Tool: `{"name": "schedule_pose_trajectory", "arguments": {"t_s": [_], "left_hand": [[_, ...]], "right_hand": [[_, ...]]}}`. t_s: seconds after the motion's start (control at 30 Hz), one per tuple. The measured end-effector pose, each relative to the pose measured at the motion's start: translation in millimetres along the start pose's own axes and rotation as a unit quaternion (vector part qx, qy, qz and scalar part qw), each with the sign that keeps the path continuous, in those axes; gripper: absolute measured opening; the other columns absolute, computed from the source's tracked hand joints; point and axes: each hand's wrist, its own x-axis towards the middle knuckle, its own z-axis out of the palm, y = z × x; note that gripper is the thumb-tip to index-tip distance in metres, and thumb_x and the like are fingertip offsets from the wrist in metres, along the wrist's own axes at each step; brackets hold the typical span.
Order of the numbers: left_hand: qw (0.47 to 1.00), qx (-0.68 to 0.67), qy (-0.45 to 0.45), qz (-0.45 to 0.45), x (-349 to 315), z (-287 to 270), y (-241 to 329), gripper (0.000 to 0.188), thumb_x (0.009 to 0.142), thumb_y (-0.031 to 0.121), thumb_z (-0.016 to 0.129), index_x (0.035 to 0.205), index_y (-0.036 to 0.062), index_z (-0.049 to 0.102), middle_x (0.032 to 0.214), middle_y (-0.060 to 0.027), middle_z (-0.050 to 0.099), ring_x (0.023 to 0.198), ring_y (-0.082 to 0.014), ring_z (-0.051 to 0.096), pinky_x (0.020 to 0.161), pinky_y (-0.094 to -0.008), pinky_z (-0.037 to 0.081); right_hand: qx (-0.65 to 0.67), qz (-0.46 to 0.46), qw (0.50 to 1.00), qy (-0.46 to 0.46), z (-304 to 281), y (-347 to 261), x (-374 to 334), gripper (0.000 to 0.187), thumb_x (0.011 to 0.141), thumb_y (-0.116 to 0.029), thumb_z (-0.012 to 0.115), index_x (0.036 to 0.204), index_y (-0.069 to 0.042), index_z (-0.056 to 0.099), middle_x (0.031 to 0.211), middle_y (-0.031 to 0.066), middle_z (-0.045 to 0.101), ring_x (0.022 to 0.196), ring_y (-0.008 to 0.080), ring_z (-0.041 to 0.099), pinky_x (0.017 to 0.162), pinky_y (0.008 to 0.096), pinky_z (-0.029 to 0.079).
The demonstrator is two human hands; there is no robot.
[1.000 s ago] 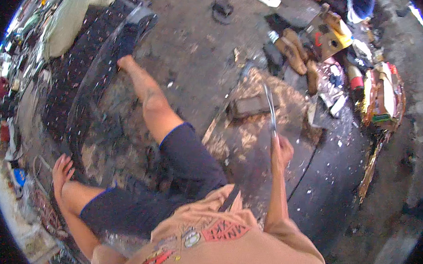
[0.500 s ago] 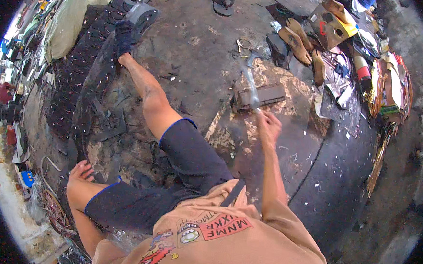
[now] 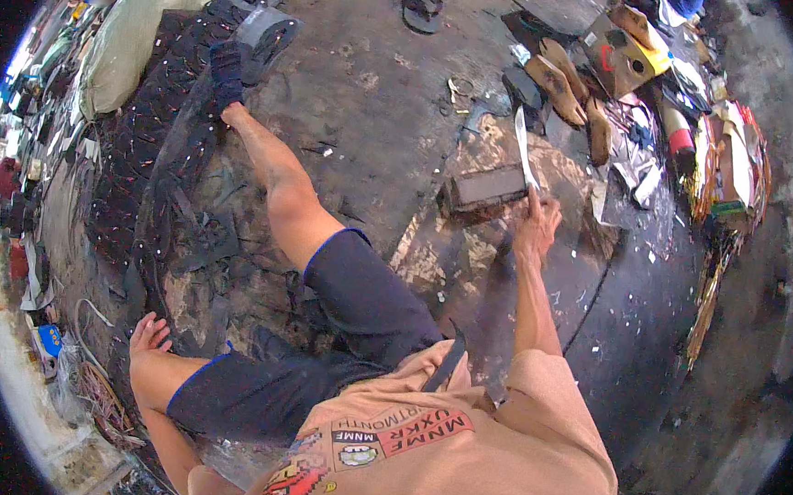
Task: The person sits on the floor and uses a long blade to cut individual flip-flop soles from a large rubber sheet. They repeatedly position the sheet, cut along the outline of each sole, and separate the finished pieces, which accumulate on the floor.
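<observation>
My right hand [image 3: 537, 230] is closed round the handle end of a knife [image 3: 522, 146]. Its bright, slim blade points away from me, past the right end of a grey sharpening stone [image 3: 489, 188] set in a dark block. The stone lies on a worn, patchy board [image 3: 550, 162] on the floor. Over at the left, my left hand [image 3: 150, 333] rests by my bent knee, fingers loosely apart, holding nothing.
Wooden shoe lasts [image 3: 555, 88] and a cardboard box [image 3: 614, 51] lie beyond the board at right. A black sandal [image 3: 421, 8] sits at the far side. Dark sheet material [image 3: 161, 130] and a pale sack [image 3: 150, 23] lie at left, with scraps around.
My right hand has moved right with the knife, whose blade has shifted from over the stone to its right end. My left hand has barely moved.
</observation>
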Motion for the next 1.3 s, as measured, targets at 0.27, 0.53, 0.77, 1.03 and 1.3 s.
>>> {"name": "schedule_pose_trajectory", "arguments": {"t_s": [0.27,0.53,0.77,1.03,1.3], "left_hand": [[0.994,-0.098,0.046,0.013,-29,0,-31,0.070,0.098,0.056,0.068,0.154,0.0163,0.053,0.141,-0.0086,0.063,0.134,-0.0293,0.056,0.108,-0.0516,0.046],[0.992,-0.123,0.021,0.005,0,-12,-35,0.075,0.099,0.058,0.066,0.156,0.0132,0.048,0.146,-0.0116,0.060,0.138,-0.0318,0.054,0.109,-0.0511,0.044],[0.990,-0.134,0.023,0.032,-19,-3,-24,0.063,0.102,0.055,0.063,0.151,0.0167,0.054,0.141,-0.0078,0.063,0.134,-0.0268,0.056,0.109,-0.0484,0.045],[0.991,-0.135,-0.004,-0.006,-4,3,-34,0.066,0.101,0.054,0.063,0.154,0.0168,0.052,0.144,-0.0087,0.061,0.136,-0.0297,0.054,0.112,-0.0508,0.042],[0.989,-0.142,-0.037,-0.018,-9,29,-17,0.065,0.097,0.050,0.070,0.148,0.0129,0.056,0.138,-0.0102,0.064,0.129,-0.0281,0.059,0.107,-0.0479,0.046]], "right_hand": [[0.048,-0.039,0.988,-0.144,-63,-24,-116,0.061,0.089,-0.003,0.070,0.144,-0.027,0.065,0.130,0.0239,0.058,0.122,0.0459,0.057,0.100,0.0558,0.053],[0.030,-0.050,0.994,-0.088,-16,0,-119,0.047,0.093,-0.007,0.069,0.139,-0.014,0.067,0.117,0.0214,0.060,0.116,0.0411,0.060,0.102,0.0525,0.049],[0.532,0.173,0.801,-0.213,-53,-68,-66,0.041,0.099,-0.017,0.070,0.138,-0.005,0.068,0.113,0.0063,0.067,0.084,0.0128,0.064,0.076,0.0307,0.055],[0.348,0.214,0.902,-0.137,15,71,-90,0.039,0.092,-0.032,0.080,0.113,0.000,0.080,0.099,0.0134,0.080,0.080,0.0154,0.074,0.071,0.0302,0.059],[0.403,0.188,0.885,-0.139,20,-27,-46,0.030,0.096,-0.026,0.078,0.109,0.001,0.080,0.093,0.0065,0.077,0.080,0.0117,0.068,0.068,0.0290,0.053]]}}
